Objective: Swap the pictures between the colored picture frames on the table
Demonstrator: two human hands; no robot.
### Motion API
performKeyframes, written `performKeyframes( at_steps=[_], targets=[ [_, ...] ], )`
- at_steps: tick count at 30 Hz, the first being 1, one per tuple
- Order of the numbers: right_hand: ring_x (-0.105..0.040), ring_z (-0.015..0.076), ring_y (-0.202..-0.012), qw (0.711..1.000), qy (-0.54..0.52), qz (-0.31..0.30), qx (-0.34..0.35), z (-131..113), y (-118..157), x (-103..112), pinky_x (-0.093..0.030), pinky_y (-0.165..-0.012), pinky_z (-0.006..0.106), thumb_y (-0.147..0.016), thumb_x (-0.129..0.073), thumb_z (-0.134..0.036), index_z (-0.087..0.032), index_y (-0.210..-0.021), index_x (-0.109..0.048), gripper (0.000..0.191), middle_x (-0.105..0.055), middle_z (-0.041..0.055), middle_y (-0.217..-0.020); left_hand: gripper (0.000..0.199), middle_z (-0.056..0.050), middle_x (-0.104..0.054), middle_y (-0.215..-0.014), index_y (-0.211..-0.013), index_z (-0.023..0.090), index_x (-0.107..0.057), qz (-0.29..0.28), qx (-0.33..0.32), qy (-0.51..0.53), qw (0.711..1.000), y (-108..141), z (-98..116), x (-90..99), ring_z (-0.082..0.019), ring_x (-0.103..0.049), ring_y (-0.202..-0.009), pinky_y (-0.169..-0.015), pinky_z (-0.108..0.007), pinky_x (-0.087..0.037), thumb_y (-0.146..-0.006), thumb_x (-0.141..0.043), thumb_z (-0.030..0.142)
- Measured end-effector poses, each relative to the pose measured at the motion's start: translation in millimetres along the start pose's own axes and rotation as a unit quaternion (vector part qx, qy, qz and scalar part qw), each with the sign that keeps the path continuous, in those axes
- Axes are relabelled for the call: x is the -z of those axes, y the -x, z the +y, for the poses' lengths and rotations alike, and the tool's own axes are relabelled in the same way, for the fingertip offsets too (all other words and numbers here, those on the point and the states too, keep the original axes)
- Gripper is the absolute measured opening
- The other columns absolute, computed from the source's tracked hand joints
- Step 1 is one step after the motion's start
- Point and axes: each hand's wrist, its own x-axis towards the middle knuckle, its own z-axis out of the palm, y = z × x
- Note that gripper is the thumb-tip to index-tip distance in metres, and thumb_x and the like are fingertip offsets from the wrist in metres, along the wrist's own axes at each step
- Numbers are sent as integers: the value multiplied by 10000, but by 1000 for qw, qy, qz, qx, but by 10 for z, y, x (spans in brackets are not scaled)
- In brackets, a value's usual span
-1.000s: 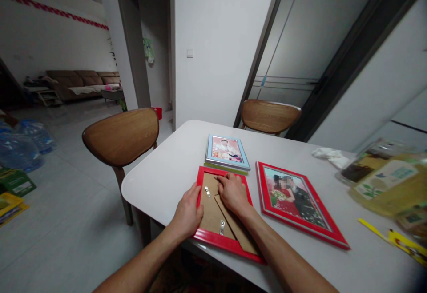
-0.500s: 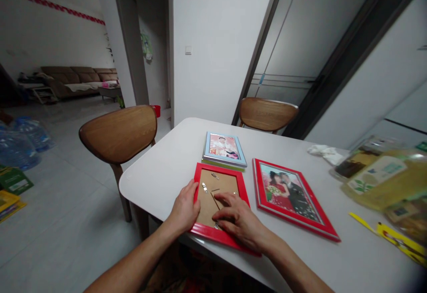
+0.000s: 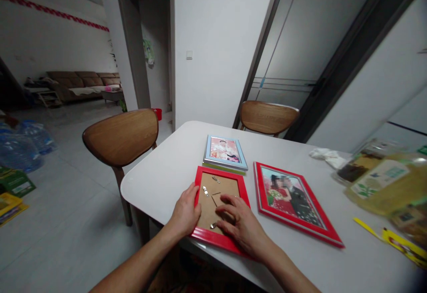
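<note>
A red picture frame [image 3: 246, 189] lies face down at the near edge of the table, showing its brown backing board [image 3: 207, 208]. My left hand [image 3: 187, 208] grips the frame's left side, thumb on top near the board. Over the lower right of the board is my right hand [image 3: 242, 226], its fingers curved and apart, with nothing visible between them. A small metal clip [image 3: 213, 225] sits close to its thumb. Two more metal clips show at the top and left of the board. In the middle, a thin stand outline or strip [image 3: 214, 199] is partly covered by my fingers.
A blue picture frame [image 3: 207, 150] lies face up beyond, on something green-edged. To the right lies another red frame [image 3: 262, 195] with a couple's photo. Further right are a yellow tool [image 3: 368, 229], yellow packaging [image 3: 403, 246], an oil bottle [image 3: 383, 186] and white tissue [image 3: 328, 156].
My right hand has shifted slightly right and its fingers have lifted off the lower clip, which is now in plain sight. My left hand keeps its grip.
</note>
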Motion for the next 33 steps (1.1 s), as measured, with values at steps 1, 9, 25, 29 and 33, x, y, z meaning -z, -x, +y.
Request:
performKeyframes(
  at_steps=[1,9,25,29,33],
  targets=[
    [-442,189,-1021,999,16,25,-20,13,1,-2,-333,-878,323,-703,-521,-311,-198,-900,-618,247,-498,78,-1121,472,-152,-405,-1263,-1179,56,-418,1,-1,1,1000,3,-3,-1,-212,-376,-1161,-996,-349,-287,-709,-412,102],
    [-497,199,-891,993,75,46,-76,-51,-60,-9,-373,-794,298,-668,-491,-262,-156,-1001,-565,358,-569,88,-934,484,-136,-397,-1273,-1189,84,-415,11,16,22,1000,16,-22,-14,-213,-362,-1171,-999,-351,-269,-709,-438,143],
    [-523,187,-860,992,14,121,-37,-300,-130,217,-404,-774,309,-662,-497,-283,-181,-936,-553,298,-584,67,-926,182,-22,-613,-734,-716,163,-530,51,137,340,929,-128,111,109,-186,-581,-740,-664,-296,-455,-686,-488,337],
    [-548,173,-751,989,17,127,-73,-121,-90,242,-425,-688,298,-730,-431,-353,-177,-1000,-529,336,-587,79,-918,254,25,-567,-576,-705,171,-463,49,179,358,915,-114,-87,228,-147,-557,-536,-494,-245,-435,-692,-436,423],
    [-562,208,-769,977,118,74,-160,183,13,233,-411,-684,318,-732,-413,-354,-139,-1030,-525,384,-597,115,-883,251,31,-557,-551,-685,169,-462,58,215,330,917,-55,-406,494,-140,-538,-496,-454,-225,-404,-667,-461,420]
  ],
)
